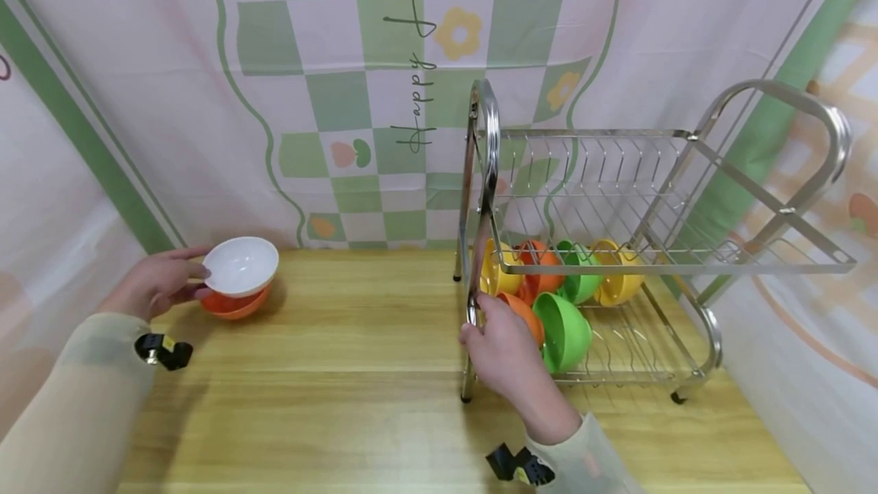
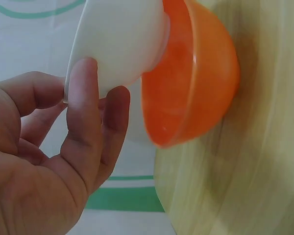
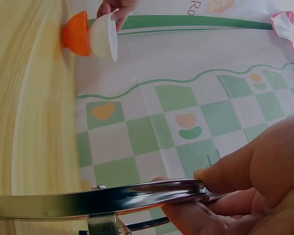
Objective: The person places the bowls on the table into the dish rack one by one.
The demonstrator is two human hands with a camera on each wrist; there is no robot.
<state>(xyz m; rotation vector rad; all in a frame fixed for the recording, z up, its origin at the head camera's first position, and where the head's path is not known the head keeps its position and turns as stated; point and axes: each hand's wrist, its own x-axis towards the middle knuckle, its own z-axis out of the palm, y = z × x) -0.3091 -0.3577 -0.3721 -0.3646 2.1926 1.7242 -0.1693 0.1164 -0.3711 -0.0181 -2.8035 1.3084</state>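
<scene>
My left hand [image 1: 161,282] pinches the rim of a white bowl [image 1: 241,267] at the left of the table. Just under that bowl sits an orange bowl [image 2: 213,78], upright on the tabletop; in the left wrist view the white bowl's foot is at the orange bowl's mouth. My right hand [image 1: 506,341] grips the near left upright of a metal dish rack [image 3: 137,196]. On the rack's lower tier, beside this hand, stand tilted bowls, among them a green bowl [image 1: 564,332] and an orange-yellow bowl [image 1: 617,273].
The rack's upper tier [image 1: 583,197] has bare wire slots. A wooden table [image 1: 343,418] lies beneath everything. Printed cloth [image 1: 391,97] hangs behind and at both sides. Small black cameras [image 1: 517,465] are strapped at the wrists.
</scene>
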